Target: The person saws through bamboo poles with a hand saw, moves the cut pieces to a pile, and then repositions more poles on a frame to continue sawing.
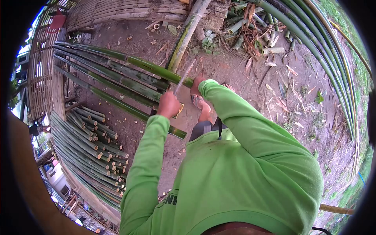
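My left hand [169, 105] is closed round the handle of a long knife [185, 77]. Its narrow blade points up and to the right, crossing a green bamboo pole [150, 67] near that pole's cut end. At this end is my right hand [199, 84], with fingers wrapped round the pole, partly hidden by the green cuff. Several more bamboo poles [117, 80] lie side by side beneath my left hand, their far ends resting on a slatted bamboo structure [58, 92]. My sandalled foot [200, 102] stands on the dirt just below my right hand.
A stack of cut bamboo [88, 147] lies at the lower left. A thick bamboo pole [188, 35] slants in from the top. Offcuts and dry husks [250, 29] are heaped at the upper right, beside long curving bamboo poles [329, 49]. Chips litter the ground.
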`<state>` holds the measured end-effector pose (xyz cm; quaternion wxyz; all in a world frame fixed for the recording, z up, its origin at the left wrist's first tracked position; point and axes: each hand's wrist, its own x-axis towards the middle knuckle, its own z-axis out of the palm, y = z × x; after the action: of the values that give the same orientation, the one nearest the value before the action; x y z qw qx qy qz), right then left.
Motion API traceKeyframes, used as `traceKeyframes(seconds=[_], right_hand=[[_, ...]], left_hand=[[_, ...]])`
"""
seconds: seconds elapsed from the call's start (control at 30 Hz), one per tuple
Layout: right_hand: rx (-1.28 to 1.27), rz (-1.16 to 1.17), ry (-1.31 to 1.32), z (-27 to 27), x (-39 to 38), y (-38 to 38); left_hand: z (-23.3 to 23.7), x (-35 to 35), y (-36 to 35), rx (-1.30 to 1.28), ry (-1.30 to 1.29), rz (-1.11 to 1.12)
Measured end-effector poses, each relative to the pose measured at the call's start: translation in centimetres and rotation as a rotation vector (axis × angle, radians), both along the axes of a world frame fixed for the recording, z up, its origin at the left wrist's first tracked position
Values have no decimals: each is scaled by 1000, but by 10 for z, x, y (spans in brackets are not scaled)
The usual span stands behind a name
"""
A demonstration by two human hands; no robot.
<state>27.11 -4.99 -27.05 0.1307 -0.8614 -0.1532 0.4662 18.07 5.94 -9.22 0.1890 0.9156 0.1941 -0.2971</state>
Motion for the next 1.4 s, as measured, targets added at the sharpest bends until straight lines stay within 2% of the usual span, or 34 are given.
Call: traceKeyframes(seconds=[0.03,0.07,0.1,0.13,0.17,0.23,0.27,0.3,0.33,0.4,0.5,0.63,0.73,0.8,0.97,1.07,1.1,1.13,1.2,1.27,1.3,1.33,1.37,1.4], right_hand=[[6,104,-16,-2,-20,2],[-23,3,111,13,-32,-11],[133,51,97,8,-28,-33],[-51,-148,-207,-42,-57,-37],[-107,-7,-181,-19,-43,-76],[-150,-20,-188,-29,-24,-152],[-89,-113,-76,-17,-11,-179],[-67,-103,5,11,6,-208],[-93,-110,-96,0,8,-233],[-120,-161,-138,18,22,-265],[-104,-151,-181,2,47,-290],[34,-145,-300,80,104,-262],[45,-17,-442,146,172,-262],[-57,61,-557,189,231,-272],[63,271,-1285,340,354,-272],[233,112,-1728,406,419,-274],[100,-82,-1674,413,436,-277],[-32,-268,-1596,411,444,-282],[-125,-385,-1379,384,443,-294],[-99,-336,-1243,327,423,-307],[-103,-310,-1085,307,391,-310],[-61,-311,-1086,248,371,-324],[-134,-266,-944,205,336,-336],[-178,-277,-682,113,321,-367]], left_hand=[[-41,1,-9,42,36,-30],[-67,25,-19,75,32,-73],[-63,38,-28,33,16,-14],[-52,19,-34,-9,43,49],[-47,-1,-31,-35,42,63],[-35,-14,-23,-100,22,52],[-20,-25,-24,-142,39,30],[-4,-31,-29,-151,58,46],[8,-37,-34,-161,78,64],[8,-53,-40,-192,70,58],[-3,-77,-50,-159,58,72],[4,-84,-63,-191,39,161],[17,-81,-73,-218,-11,177],[18,-80,-78,-207,-54,177],[22,-65,-104,-236,-177,236],[29,-53,-122,-262,-244,242],[28,-49,-127,-267,-262,248],[31,-48,-131,-268,-271,259],[40,-44,-141,-291,-338,298],[45,-42,-147,-325,-377,353],[49,-42,-148,-339,-416,396],[54,-40,-149,-352,-459,436],[59,-37,-148,-363,-503,470],[65,-33,-144,-402,-536,507]])
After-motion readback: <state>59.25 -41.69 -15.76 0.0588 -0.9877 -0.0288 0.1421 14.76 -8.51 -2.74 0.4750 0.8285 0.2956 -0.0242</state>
